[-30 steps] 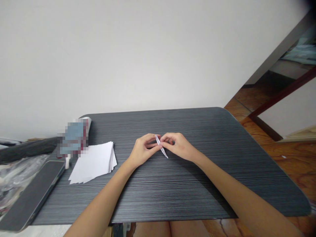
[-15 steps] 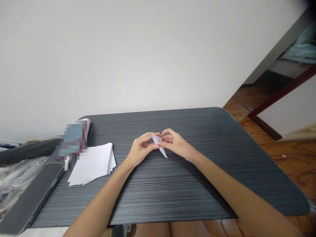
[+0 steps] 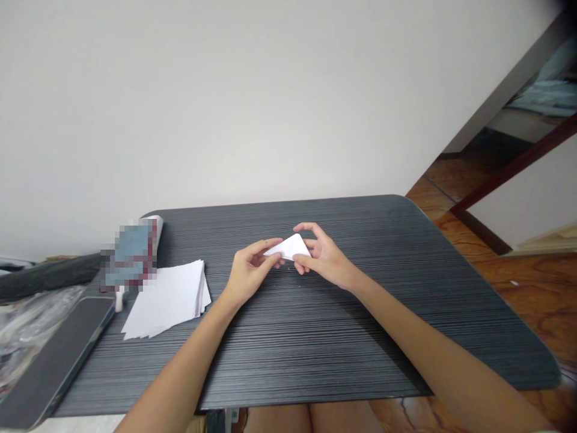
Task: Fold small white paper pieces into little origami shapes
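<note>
A small folded piece of white paper [image 3: 292, 245], roughly triangular, is held between my two hands above the middle of the dark table. My left hand [image 3: 250, 267] pinches its left corner between thumb and fingers. At the right end, my right hand [image 3: 325, 257] grips the lower right corner, thumb in front and some fingers behind; its index finger arches free above the paper. The fingertips behind the paper are partly hidden.
On the left of the dark striped table [image 3: 315, 349] lies a stack of white paper sheets [image 3: 166, 300]. Behind it is a blurred-out item [image 3: 130, 252]. A long dark flat object [image 3: 58, 361] and clear plastic wrapping [image 3: 40, 319] are at the left edge. A white wall [image 3: 270, 108] rises behind.
The folded paper has turned from a narrow, steeply slanting edge to a broad triangular face. My hands have moved slightly apart, and my right index finger has lifted.
</note>
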`<state>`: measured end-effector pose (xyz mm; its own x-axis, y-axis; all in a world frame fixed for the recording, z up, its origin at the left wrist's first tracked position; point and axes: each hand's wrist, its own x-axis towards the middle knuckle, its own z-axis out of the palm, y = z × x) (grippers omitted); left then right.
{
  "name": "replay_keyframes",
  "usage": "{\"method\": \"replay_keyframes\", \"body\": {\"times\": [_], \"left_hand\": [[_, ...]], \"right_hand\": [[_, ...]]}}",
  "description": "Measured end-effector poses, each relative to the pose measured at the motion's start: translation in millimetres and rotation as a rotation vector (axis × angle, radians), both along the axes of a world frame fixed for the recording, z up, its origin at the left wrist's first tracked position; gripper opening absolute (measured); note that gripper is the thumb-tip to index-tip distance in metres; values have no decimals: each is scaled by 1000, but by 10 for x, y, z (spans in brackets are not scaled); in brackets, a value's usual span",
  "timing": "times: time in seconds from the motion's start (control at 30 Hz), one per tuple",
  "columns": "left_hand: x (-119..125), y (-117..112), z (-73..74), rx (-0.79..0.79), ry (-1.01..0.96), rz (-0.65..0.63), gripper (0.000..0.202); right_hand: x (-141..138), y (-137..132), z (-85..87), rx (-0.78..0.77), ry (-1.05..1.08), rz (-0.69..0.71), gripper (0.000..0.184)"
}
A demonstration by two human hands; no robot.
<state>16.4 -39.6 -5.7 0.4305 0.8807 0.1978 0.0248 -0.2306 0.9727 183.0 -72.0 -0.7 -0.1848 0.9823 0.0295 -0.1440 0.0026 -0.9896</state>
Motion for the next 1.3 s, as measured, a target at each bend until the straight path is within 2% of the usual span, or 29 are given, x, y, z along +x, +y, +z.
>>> {"method": "replay_keyframes", "body": {"times": [0.17, 0.33, 0.47, 0.8, 0.9, 1.07, 1.3], "left_hand": [[20, -32, -2, -32, 18, -31, 40], [45, -42, 17, -121, 25, -40, 27], [38, -25, 18, -209, 5, -13, 24], [27, -7, 28, -208, -41, -21, 21], [31, -5, 35, -235, -72, -44, 26], [50, -8, 33, -294, -35, -94, 44], [60, -10, 31, -284, 33, -108, 38]], "right_hand": [[15, 9, -25, 55, -55, 13, 46], [26, -2, -29, 96, -121, 30, 46], [48, -3, -17, 122, -170, 24, 45], [118, 24, -11, 158, -202, 53, 46], [119, 19, -11, 166, -209, 63, 48], [91, 11, -24, 151, -195, 92, 49], [74, 28, -55, 111, -138, 129, 50]]}}
